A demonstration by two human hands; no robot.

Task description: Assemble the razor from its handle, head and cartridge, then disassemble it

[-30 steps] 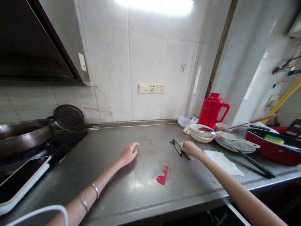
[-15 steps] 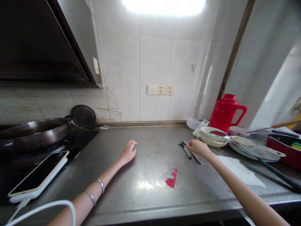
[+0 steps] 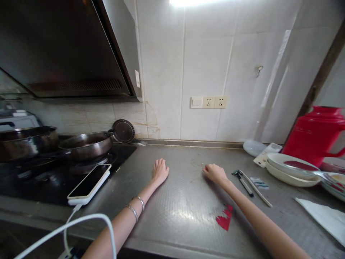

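Observation:
My left hand point(image 3: 160, 171) rests low over the metal counter point(image 3: 185, 194), fingers curled down and their tips partly hidden; I see nothing in it. To the right, my right hand point(image 3: 215, 173) is closed at the counter, its fingers bent under, and whatever they may hold is hidden. Tiny pale crumbs point(image 3: 202, 164) lie by its fingertips. Beside the right wrist are a razor-like tool point(image 3: 244, 183) with a dark head and a long thin pale stick point(image 3: 255, 187). A small clear packet point(image 3: 259, 183) lies beyond them. Nearer the front sits a torn red scrap point(image 3: 224, 219).
On the left, a steel pan point(image 3: 90, 145) stands on the black stove, with a phone point(image 3: 90, 183) on a white cable point(image 3: 88, 217) in front. Stacked white dishes point(image 3: 291, 176), a red thermos point(image 3: 309, 138) and a white paper sheet point(image 3: 323, 217) occupy the right.
The view has swung left. My right hand has moved left from beside the razor-like tool, uncovering the packet. My left hand's fingers have curled downward.

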